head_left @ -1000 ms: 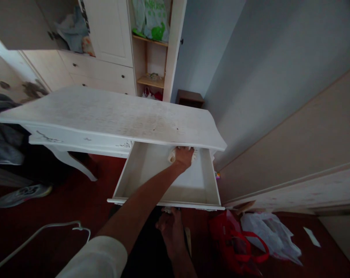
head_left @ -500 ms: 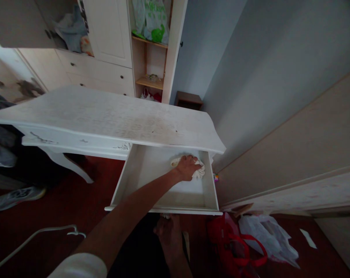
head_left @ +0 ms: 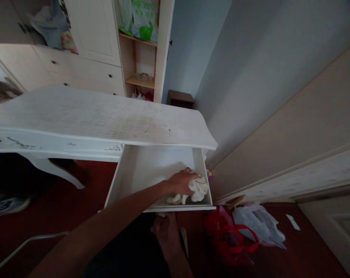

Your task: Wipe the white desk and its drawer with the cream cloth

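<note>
My left hand (head_left: 181,181) reaches into the open white drawer (head_left: 143,170) of a white table (head_left: 90,116). Its fingers are closed on a crumpled white cloth (head_left: 198,189), pressed to the drawer floor at the front right corner. A ring shows on one finger. My right hand (head_left: 166,231) is below the drawer's front edge in shadow, with its fingers curled up at the underside of the drawer front; what it grips there is hidden.
A red bag (head_left: 230,239) and a white plastic bag (head_left: 259,227) lie on the red floor to the right of the drawer. A beige panel (head_left: 293,143) leans along the right wall. A white wardrobe with open shelves (head_left: 140,50) stands behind the table. A white cable (head_left: 24,245) crosses the floor on the left.
My left hand has dragged the cloth from the back of the drawer toward the front right corner. The view has shifted slightly to the right. My right hand has stayed under the drawer front.
</note>
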The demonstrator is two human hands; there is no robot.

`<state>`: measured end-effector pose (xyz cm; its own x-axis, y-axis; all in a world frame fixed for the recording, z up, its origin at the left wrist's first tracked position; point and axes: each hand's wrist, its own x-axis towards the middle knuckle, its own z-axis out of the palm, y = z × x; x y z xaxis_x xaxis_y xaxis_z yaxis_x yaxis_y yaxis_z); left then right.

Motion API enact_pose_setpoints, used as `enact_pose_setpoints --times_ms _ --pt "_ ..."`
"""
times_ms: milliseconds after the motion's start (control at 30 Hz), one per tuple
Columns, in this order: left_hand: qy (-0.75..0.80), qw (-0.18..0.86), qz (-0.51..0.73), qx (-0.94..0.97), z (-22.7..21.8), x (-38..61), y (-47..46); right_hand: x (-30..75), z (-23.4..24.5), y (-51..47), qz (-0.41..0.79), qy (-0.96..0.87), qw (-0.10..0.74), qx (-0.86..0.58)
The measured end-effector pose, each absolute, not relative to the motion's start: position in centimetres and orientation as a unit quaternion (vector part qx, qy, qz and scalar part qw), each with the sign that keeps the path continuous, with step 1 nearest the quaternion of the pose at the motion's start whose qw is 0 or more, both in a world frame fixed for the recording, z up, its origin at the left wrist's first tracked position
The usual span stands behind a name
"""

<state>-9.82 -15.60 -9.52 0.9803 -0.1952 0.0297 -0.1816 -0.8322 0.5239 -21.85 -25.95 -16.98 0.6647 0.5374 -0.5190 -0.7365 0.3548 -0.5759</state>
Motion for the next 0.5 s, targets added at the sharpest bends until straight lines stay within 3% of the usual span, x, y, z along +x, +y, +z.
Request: enact_pose_setpoints --times_ms 167,500 --pt "0.141 0.451 0.098 0.876 -9.8 -7.5 -15.8 -21.8 -16.8 -25.9 0.392 0.118 0.816 -0.408" --pt "0.148 0.444 0.115 0.876 -10.7 -4.5 -17.4 -22.0 -16.2 -26.2 0.391 0.106 0.807 -0.43"
